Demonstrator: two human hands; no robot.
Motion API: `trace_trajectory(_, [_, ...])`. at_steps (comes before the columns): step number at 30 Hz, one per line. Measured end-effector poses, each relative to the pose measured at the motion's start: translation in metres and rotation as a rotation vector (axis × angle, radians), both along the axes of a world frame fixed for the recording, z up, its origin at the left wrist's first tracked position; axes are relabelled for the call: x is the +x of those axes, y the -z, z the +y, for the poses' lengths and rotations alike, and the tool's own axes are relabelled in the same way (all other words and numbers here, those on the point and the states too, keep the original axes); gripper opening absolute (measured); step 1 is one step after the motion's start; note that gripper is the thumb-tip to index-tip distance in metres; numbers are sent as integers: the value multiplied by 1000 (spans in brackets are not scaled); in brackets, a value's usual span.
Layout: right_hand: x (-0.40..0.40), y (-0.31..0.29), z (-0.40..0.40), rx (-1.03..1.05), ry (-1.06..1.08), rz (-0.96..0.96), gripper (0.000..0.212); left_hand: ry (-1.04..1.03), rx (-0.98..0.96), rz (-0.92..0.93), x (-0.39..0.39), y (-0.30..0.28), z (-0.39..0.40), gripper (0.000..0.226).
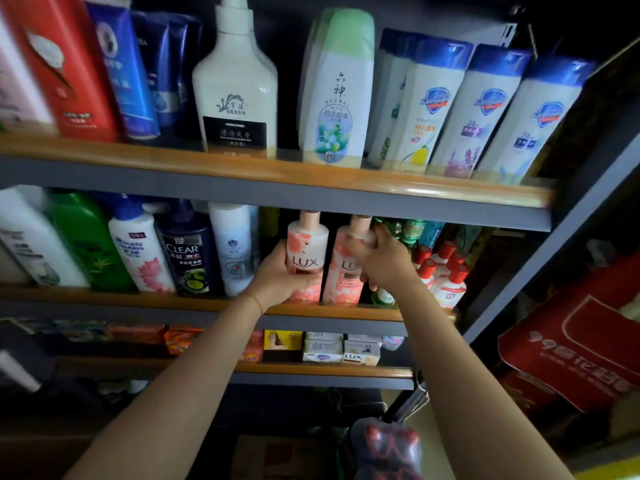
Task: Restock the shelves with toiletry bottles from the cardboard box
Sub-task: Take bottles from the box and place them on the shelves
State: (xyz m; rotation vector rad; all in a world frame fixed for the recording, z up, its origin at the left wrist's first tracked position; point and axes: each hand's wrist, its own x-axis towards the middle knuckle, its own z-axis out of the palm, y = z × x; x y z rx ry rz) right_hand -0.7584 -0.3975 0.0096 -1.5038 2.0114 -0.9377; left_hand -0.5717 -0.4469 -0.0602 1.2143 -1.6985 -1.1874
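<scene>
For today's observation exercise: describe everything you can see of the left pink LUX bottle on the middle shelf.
The left LUX bottle looks like glossy pink plastic with floral print, white lettering and a rose-gold pump top. It stands upright on the middle shelf, beside a matching bottle. The left hand grips its lower side.

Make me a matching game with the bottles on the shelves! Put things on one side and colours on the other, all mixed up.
Things:
1. Safeguard bottle caps
2. Clear bottle
3. Lux bottles in the hands
4. Herbal bottle top

Colours:
A. pink
B. pale green
C. blue
D. dark navy

Pairs: 1-C, 2-D, 3-A, 4-B
</scene>
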Motion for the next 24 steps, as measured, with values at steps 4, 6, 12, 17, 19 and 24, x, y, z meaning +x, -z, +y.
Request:
trace_trajectory(4, [8,4,-6,-15,-29,27,53,13,-6,-17,6,-4,-2,71])
trace_trajectory(6, [10,6,-8,-27,-25,32,57,6,-11,-32,9,-5,-3,73])
trace_trajectory(12, [18,11,-9,-42,-22,57,58,-41,4,-21,13,-1,4,71])
trace_trajectory(17, [19,12,0,49,-1,-46,61,-54,72,-6,15,6,13,67])
trace_trajectory(19, [24,17,10,-3,82,-21,67,-68,42,-16,17,7,20,62])
trace_trajectory(24, [62,32,47,-298,168,-57,18,-276,-97,30,38,7,46,39])
